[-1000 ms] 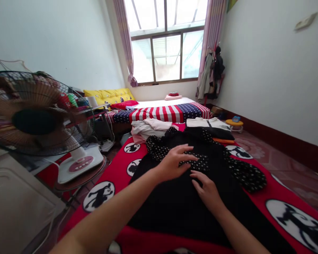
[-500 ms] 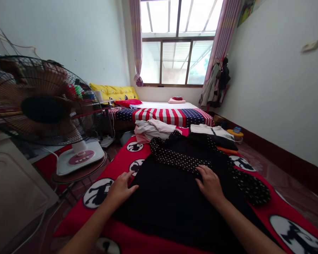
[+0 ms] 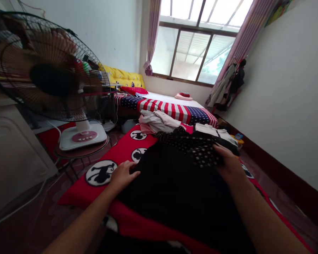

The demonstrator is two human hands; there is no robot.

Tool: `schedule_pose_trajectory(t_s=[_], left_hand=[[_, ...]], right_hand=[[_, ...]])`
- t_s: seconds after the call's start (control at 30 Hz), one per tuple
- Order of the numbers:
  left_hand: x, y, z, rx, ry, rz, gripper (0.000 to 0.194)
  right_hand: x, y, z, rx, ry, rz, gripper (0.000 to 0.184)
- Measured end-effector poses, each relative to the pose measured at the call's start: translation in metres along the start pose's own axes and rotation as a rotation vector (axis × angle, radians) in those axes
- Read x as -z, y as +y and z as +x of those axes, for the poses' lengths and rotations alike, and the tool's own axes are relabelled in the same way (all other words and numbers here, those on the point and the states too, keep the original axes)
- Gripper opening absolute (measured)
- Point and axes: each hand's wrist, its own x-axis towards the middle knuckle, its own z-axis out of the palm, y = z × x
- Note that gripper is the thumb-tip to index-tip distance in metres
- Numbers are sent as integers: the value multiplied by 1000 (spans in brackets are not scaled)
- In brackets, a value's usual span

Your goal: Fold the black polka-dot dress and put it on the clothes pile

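Note:
A black top with white-dotted sleeves lies spread on a red bed cover. At the top's left edge, my left hand rests with thumb and fingers apart. My right hand is at the upper right of the top, its fingers closed on the dark fabric beside a bunched dotted sleeve. Part of this grip is hidden by the hand itself. Dotted fabric lies across the top's upper part.
Crumpled pale clothes and a folded white-and-black garment lie beyond the top. An electric fan stands on a round stool at left. Farther back is a bed with a striped, starred cover. A wall runs along the right.
My right hand has moved right and up and closed on the top, with the dotted sleeve bunched beside it. My left hand stays near the left edge. The camera view has tilted.

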Motion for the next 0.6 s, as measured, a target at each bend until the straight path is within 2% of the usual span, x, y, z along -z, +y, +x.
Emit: schedule_pose_trajectory(t_s=[0.03,0.1,0.17,0.23,0.3,0.33,0.4,0.5,0.6], left_hand=[[0,1,-1,-5,5,-9,36],[1,2,-2,-14,14,-31,32],[0,2,-3,-16,20,-52,28],[-1,2,-3,-9,22,-64,28],[-2,2,-3,8,16,-73,29],[-2,2,-4,18,12,-78,30],[-2,2,-5,26,4,-96,30],[0,3,-7,23,-12,-128,28],[0,3,-9,27,-29,-153,24]], right_hand=[[9,11,-13,-25,53,25,45],[28,42,-42,-177,17,-151,54],[47,69,-63,-376,-198,-584,49],[59,77,-67,-422,-236,-821,36],[60,66,-53,-321,-134,-1076,26],[55,56,-41,-240,-67,-1167,25],[35,35,-12,-89,-15,-1193,26],[-15,22,27,56,-127,-1133,21],[-77,32,46,184,-226,-1133,28]])
